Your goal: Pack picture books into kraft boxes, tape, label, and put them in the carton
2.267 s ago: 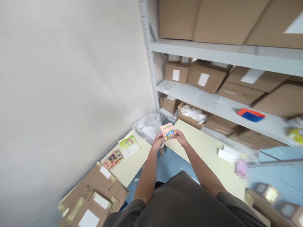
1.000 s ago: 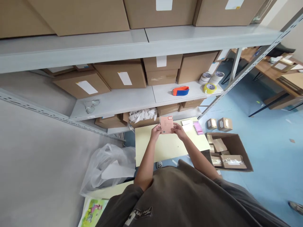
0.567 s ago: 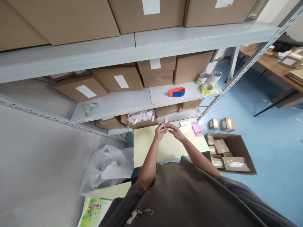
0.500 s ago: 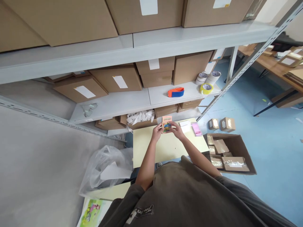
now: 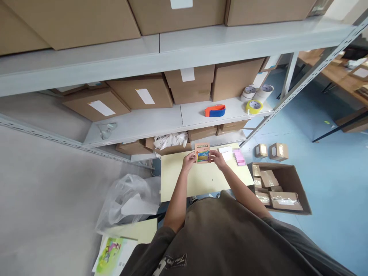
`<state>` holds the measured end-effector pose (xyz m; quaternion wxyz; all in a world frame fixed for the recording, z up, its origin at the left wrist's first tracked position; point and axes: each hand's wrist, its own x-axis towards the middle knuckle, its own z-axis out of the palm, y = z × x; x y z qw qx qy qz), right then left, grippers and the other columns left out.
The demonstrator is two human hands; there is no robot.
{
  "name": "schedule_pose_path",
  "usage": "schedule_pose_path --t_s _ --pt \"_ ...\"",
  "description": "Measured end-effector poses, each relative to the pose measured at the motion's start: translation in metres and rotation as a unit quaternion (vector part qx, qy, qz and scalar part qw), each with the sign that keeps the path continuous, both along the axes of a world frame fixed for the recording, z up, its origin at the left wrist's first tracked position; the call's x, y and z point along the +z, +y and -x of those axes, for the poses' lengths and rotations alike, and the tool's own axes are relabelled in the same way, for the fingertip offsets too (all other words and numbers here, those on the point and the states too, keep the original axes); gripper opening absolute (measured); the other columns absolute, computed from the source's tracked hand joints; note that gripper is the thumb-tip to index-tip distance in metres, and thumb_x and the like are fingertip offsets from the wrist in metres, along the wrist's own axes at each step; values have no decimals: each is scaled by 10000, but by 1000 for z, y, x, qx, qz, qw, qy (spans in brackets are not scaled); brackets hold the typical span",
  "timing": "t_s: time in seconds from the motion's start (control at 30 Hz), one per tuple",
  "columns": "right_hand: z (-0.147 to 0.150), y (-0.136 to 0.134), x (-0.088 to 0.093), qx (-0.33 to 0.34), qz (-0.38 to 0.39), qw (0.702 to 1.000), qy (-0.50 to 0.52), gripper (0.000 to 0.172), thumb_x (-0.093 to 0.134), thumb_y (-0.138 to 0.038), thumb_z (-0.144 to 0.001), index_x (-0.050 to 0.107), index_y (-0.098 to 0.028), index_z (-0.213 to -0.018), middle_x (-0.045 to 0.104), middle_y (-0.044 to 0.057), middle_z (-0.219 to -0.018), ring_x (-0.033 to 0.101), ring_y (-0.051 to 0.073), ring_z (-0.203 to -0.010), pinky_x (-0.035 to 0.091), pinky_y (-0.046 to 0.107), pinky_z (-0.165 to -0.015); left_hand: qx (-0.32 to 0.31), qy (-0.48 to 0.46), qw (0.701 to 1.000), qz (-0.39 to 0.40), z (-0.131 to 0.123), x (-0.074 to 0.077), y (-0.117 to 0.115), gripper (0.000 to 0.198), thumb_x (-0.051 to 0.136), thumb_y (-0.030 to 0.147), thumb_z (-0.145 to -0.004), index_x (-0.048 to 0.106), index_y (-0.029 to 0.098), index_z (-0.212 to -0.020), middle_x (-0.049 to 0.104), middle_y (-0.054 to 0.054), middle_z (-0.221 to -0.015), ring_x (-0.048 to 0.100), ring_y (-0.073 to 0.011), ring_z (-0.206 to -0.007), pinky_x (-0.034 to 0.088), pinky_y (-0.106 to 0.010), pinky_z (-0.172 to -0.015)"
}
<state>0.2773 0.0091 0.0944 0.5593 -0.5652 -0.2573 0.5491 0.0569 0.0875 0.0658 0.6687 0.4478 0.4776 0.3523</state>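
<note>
Between both hands a small orange picture book (image 5: 203,154) is held up, its cover facing me with a blue-and-yellow picture and a line of lettering at the top. My left hand (image 5: 188,161) is closed on its left edge. At the right edge, the fingers of my right hand (image 5: 218,159) pinch it. Beneath lies the pale yellow table (image 5: 178,180). White paper slips (image 5: 225,152) and a pink, pixelated item (image 5: 239,157) rest on the table beyond my right hand.
A metal shelf (image 5: 138,124) rises ahead, bearing cardboard boxes (image 5: 140,92), an orange-and-blue strap (image 5: 215,110) and tape rolls (image 5: 254,107). Right of the table, an open carton (image 5: 299,188) of parcels stands on the floor. A clear plastic bag (image 5: 126,203) hangs at the left.
My right hand has moved from across the book's front to its right edge, uncovering the cover picture. The view has shifted slightly.
</note>
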Motion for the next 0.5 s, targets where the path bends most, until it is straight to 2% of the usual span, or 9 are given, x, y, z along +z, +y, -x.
schedule_pose_path --t_s 0.1,0.17,0.23,0.3,0.4,0.5 --pt "9 7 -41 -13 81 994 -67 432 747 -308 -592 760 -220 -1015 705 -14 -821 670 198 -708 603 354 -659 16 72 997 31 -1 -37 -2 590 933 261 -670 798 146 -1232 766 -41 -891 700 -153 -736 598 -284 -701" --pt "17 10 -72 -10 149 979 -139 392 714 -299 -614 767 -216 -994 721 1 -798 682 213 -717 591 344 -658 24 145 987 56 -6 -64 -7 524 908 243 -703 806 143 -1207 782 -52 -889 725 -173 -738 611 -307 -724" --pt "24 10 -102 1 210 959 -189 362 696 -294 -644 777 -208 -986 763 39 -829 716 242 -770 591 348 -687 16 213 973 82 -10 -91 -13 469 868 230 -748 805 141 -1204 808 -80 -956 771 -222 -833 627 -349 -806" --pt "28 5 -129 7 254 945 -206 360 695 -298 -666 787 -199 -1000 801 86 -907 748 276 -869 600 365 -753 4 253 962 105 -11 -115 -21 437 836 199 -772 802 138 -1204 819 -120 -1084 786 -272 -1019 613 -382 -935" --pt "28 -11 -160 -1 291 933 -211 410 693 -353 -706 792 -198 -1073 812 141 -1107 744 314 -1090 597 398 -896 0 275 953 129 -6 -142 -35 459 834 179 -774 790 147 -1230 781 -164 -1277 708 -317 -1276 530 -412 -1113" --pt "24 -30 -180 -17 274 939 -207 487 661 -470 -765 778 -210 -1160 782 152 -1252 702 319 -1220 574 445 -1000 -1 277 950 142 0 -155 -50 552 840 238 -800 739 162 -1337 722 -185 -1404 677 -324 -1332 496 -439 -1158"
